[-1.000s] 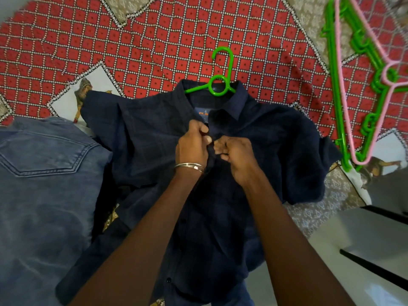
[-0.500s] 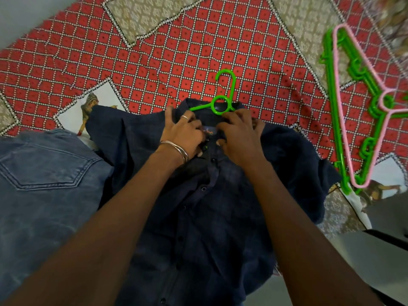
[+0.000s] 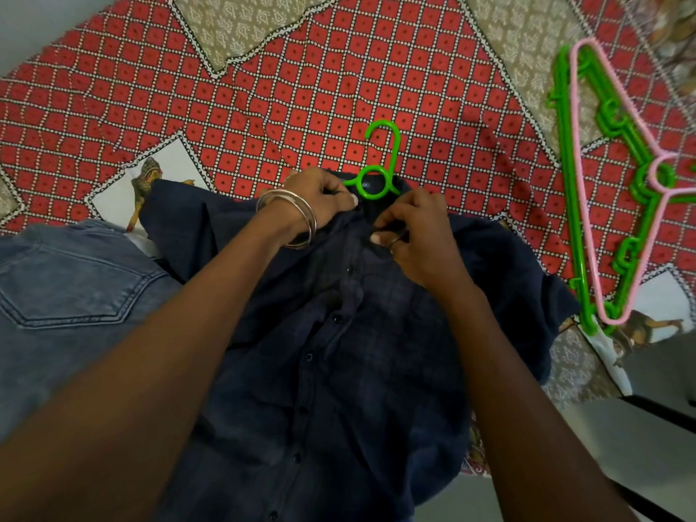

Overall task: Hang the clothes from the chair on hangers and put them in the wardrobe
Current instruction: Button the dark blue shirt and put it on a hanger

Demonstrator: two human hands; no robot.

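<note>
At frame centre, my left hand (image 3: 320, 199) and right hand (image 3: 414, 235) pinch the dark navy button-up shirt (image 3: 339, 352) collar around the green plastic hanger (image 3: 376, 178) — uneven tugging risks one shoulder slipping off.

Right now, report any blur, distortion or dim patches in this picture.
Head view: wide-angle bending curves the red checked bedspread near the edges; the top-right corner is smeared; the forearms at the bottom are soft. The navy shirt is dim, its check faint. The green hanger hook is sharp. No glare.
</note>
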